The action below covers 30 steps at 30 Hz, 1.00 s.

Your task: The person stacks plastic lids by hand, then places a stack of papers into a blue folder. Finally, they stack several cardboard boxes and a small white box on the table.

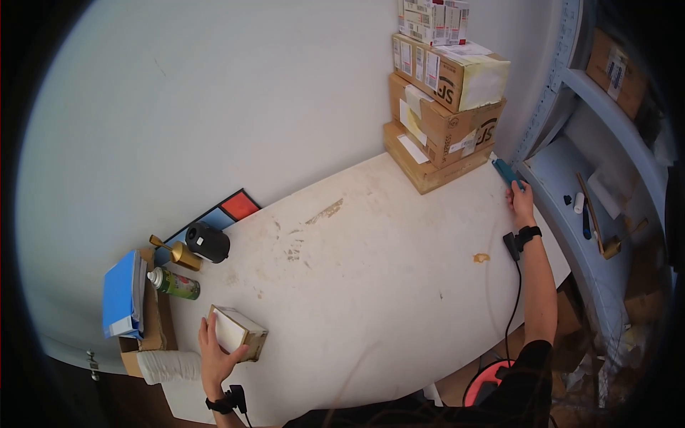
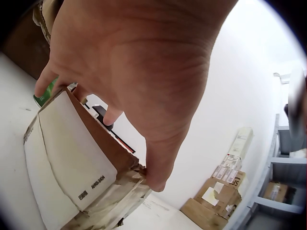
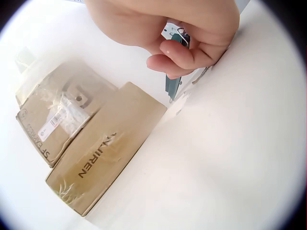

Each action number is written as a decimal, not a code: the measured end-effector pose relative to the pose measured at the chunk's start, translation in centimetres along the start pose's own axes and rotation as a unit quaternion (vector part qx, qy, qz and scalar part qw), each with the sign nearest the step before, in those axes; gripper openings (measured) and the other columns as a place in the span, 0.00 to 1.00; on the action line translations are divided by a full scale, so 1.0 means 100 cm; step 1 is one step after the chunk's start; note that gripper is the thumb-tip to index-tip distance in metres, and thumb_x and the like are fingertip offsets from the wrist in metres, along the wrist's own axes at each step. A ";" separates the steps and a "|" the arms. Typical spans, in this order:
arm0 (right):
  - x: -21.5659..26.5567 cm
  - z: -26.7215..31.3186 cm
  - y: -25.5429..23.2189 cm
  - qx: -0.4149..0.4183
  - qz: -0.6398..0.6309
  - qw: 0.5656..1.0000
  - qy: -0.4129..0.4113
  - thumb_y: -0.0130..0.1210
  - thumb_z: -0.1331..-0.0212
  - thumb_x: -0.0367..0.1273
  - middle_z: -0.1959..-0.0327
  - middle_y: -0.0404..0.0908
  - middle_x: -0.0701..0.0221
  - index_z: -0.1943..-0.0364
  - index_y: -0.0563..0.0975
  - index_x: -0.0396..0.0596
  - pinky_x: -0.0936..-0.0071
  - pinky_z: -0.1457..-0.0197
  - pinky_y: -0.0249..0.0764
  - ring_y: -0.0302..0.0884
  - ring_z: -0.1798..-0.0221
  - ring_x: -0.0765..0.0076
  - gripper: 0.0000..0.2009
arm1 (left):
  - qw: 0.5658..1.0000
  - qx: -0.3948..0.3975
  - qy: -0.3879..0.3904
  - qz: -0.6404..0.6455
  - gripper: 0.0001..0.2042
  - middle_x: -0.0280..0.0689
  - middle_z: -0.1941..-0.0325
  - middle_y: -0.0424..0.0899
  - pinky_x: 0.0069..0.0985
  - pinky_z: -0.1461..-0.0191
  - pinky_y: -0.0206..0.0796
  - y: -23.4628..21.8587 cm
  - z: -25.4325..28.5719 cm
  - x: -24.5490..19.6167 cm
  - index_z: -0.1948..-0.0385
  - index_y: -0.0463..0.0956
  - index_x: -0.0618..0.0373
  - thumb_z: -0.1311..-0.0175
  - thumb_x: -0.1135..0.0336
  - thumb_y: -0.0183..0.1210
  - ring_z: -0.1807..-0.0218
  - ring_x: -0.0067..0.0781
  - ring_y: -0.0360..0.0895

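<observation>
My left hand [image 1: 215, 357] spans a small cardboard box [image 1: 230, 334] near the table's front left, thumb at one edge and fingers across at the other. In the left wrist view this box [image 2: 76, 158] shows a white printed label, and its brown edge near the thumb looks crumpled and taped. At the table's far right corner, my right hand [image 1: 522, 202] grips a slim teal tool [image 1: 505, 171] with a pale tip, beside the stacked cartons. In the right wrist view, curled fingers [image 3: 180, 57] partly hide the teal tool [image 3: 171, 88].
Several cartons [image 1: 442, 139] are stacked against the wall. A spray can [image 1: 178, 284], a black cylinder [image 1: 207, 242], a gold-coloured pot [image 1: 185, 257] and a blue folder [image 1: 123, 294] stand at left. A metal shelf [image 1: 564, 167] borders the table's right side.
</observation>
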State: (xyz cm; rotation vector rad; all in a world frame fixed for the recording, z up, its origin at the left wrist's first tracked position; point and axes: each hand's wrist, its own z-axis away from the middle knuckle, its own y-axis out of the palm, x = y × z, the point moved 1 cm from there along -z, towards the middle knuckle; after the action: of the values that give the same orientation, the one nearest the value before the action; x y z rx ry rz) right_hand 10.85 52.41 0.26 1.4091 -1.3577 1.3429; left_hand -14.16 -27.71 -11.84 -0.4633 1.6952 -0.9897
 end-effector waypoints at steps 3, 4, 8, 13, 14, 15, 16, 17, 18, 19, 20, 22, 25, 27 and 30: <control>-0.021 -0.062 0.007 -0.037 0.191 0.977 -0.085 0.62 0.32 0.43 0.62 0.84 0.65 0.32 0.68 0.41 0.70 0.58 0.77 0.80 0.63 0.69 0.30 | 1.000 0.012 -0.005 0.013 0.57 0.64 0.20 0.53 0.53 0.20 0.52 -0.004 -0.003 -0.010 0.21 0.54 0.49 0.57 0.51 0.79 0.18 0.67 0.49; -0.012 -0.061 0.017 -0.062 0.268 0.954 -0.116 0.63 0.33 0.44 0.60 0.86 0.61 0.32 0.69 0.40 0.66 0.53 0.80 0.83 0.59 0.64 0.31 | 1.000 0.011 -0.003 0.008 0.56 0.64 0.20 0.53 0.53 0.20 0.52 -0.005 -0.004 -0.011 0.21 0.55 0.48 0.56 0.51 0.79 0.18 0.67 0.49; 0.011 -0.068 0.036 0.002 0.433 0.880 -0.195 0.65 0.39 0.42 0.46 0.85 0.47 0.36 0.77 0.41 0.55 0.36 0.76 0.82 0.41 0.40 0.29 | 1.000 0.001 -0.005 -0.001 0.56 0.64 0.20 0.52 0.53 0.20 0.53 0.000 -0.002 -0.006 0.21 0.55 0.48 0.56 0.50 0.79 0.19 0.67 0.51; 0.016 -0.093 0.063 0.030 0.455 0.871 -0.181 0.64 0.41 0.33 0.42 0.81 0.45 0.37 0.79 0.43 0.51 0.32 0.73 0.76 0.36 0.38 0.25 | 1.000 -0.013 -0.009 0.024 0.57 0.63 0.20 0.51 0.53 0.21 0.54 0.006 -0.002 -0.003 0.21 0.56 0.48 0.57 0.49 0.79 0.20 0.66 0.53; 0.011 -0.103 0.070 0.026 0.451 0.873 -0.185 0.63 0.41 0.31 0.42 0.80 0.45 0.38 0.79 0.42 0.51 0.32 0.73 0.76 0.36 0.37 0.24 | 0.999 -0.013 -0.012 0.031 0.57 0.63 0.20 0.51 0.53 0.21 0.54 0.006 -0.001 -0.005 0.21 0.56 0.48 0.57 0.49 0.79 0.20 0.66 0.52; 0.007 -0.115 0.076 0.024 0.447 0.874 -0.191 0.63 0.42 0.29 0.41 0.79 0.44 0.40 0.79 0.40 0.51 0.31 0.72 0.75 0.36 0.36 0.23 | 0.999 -0.014 -0.016 0.039 0.57 0.63 0.20 0.51 0.52 0.21 0.54 0.005 -0.001 -0.006 0.21 0.56 0.48 0.57 0.48 0.80 0.20 0.66 0.52; 0.006 -0.121 0.080 0.026 0.456 0.866 -0.204 0.61 0.42 0.27 0.41 0.78 0.44 0.41 0.79 0.38 0.51 0.31 0.72 0.75 0.36 0.35 0.22 | 0.999 -0.013 -0.015 0.031 0.57 0.63 0.20 0.51 0.52 0.21 0.54 0.004 0.000 -0.007 0.21 0.56 0.48 0.57 0.48 0.80 0.20 0.66 0.52; 0.003 -0.125 0.083 0.030 0.464 0.858 -0.219 0.59 0.43 0.25 0.41 0.78 0.43 0.43 0.79 0.35 0.51 0.31 0.72 0.75 0.37 0.34 0.21 | 1.000 -0.013 -0.016 0.024 0.57 0.63 0.20 0.51 0.52 0.21 0.54 0.004 -0.001 -0.009 0.21 0.57 0.48 0.57 0.48 0.80 0.19 0.66 0.52; 0.001 -0.128 0.088 0.037 0.472 0.849 -0.235 0.58 0.44 0.24 0.41 0.77 0.43 0.44 0.79 0.33 0.51 0.32 0.72 0.75 0.37 0.33 0.21 | 1.000 -0.013 -0.020 0.016 0.57 0.63 0.19 0.51 0.52 0.21 0.54 0.002 0.000 -0.011 0.21 0.57 0.48 0.57 0.48 0.80 0.19 0.66 0.51; 0.000 -0.131 0.091 0.050 0.489 0.839 -0.232 0.57 0.45 0.23 0.41 0.77 0.42 0.46 0.78 0.31 0.50 0.32 0.72 0.75 0.38 0.33 0.20 | 1.000 -0.014 -0.023 0.017 0.57 0.63 0.19 0.51 0.52 0.20 0.53 -0.001 0.001 -0.017 0.21 0.57 0.49 0.57 0.47 0.80 0.19 0.66 0.51; -0.002 -0.134 0.091 0.063 0.506 0.829 -0.230 0.55 0.46 0.22 0.41 0.77 0.41 0.48 0.78 0.29 0.50 0.33 0.72 0.74 0.38 0.32 0.19 | 0.999 -0.009 -0.033 0.018 0.56 0.63 0.19 0.51 0.51 0.20 0.53 -0.002 0.001 -0.021 0.22 0.58 0.49 0.57 0.47 0.80 0.19 0.65 0.51; -0.017 -0.150 0.086 0.072 0.483 0.834 -0.257 0.55 0.47 0.22 0.44 0.77 0.39 0.47 0.78 0.29 0.49 0.34 0.72 0.74 0.40 0.30 0.20 | 0.998 -0.001 -0.056 0.022 0.56 0.63 0.19 0.51 0.51 0.20 0.53 -0.007 0.002 -0.027 0.22 0.58 0.49 0.57 0.46 0.80 0.18 0.65 0.50; -0.010 -0.144 0.080 0.093 0.446 0.853 -0.257 0.55 0.43 0.23 0.40 0.77 0.39 0.42 0.74 0.31 0.50 0.31 0.70 0.71 0.35 0.28 0.22 | 0.998 -0.005 -0.048 0.035 0.56 0.62 0.19 0.51 0.51 0.20 0.53 -0.009 0.002 -0.027 0.22 0.59 0.48 0.58 0.44 0.80 0.18 0.65 0.49; -0.010 -0.135 0.077 0.105 0.402 0.869 -0.268 0.54 0.40 0.23 0.36 0.75 0.40 0.37 0.71 0.34 0.51 0.29 0.68 0.70 0.32 0.30 0.24 | 0.999 -0.006 -0.042 0.029 0.56 0.63 0.19 0.51 0.51 0.20 0.53 -0.010 0.004 -0.026 0.22 0.60 0.48 0.57 0.40 0.78 0.18 0.65 0.49; -0.024 -0.153 0.063 0.123 0.349 0.888 -0.273 0.55 0.39 0.27 0.33 0.75 0.41 0.28 0.64 0.34 0.57 0.26 0.65 0.70 0.28 0.37 0.32 | 0.999 -0.006 -0.042 0.008 0.56 0.62 0.19 0.51 0.50 0.20 0.53 -0.012 0.006 -0.027 0.22 0.60 0.49 0.56 0.39 0.78 0.18 0.65 0.50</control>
State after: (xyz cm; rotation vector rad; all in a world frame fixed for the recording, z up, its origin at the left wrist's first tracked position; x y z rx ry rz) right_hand 2.21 66.72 -0.42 1.6147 -2.2945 1.6755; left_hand -12.82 -26.73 -9.34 -0.4919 1.6279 -0.9370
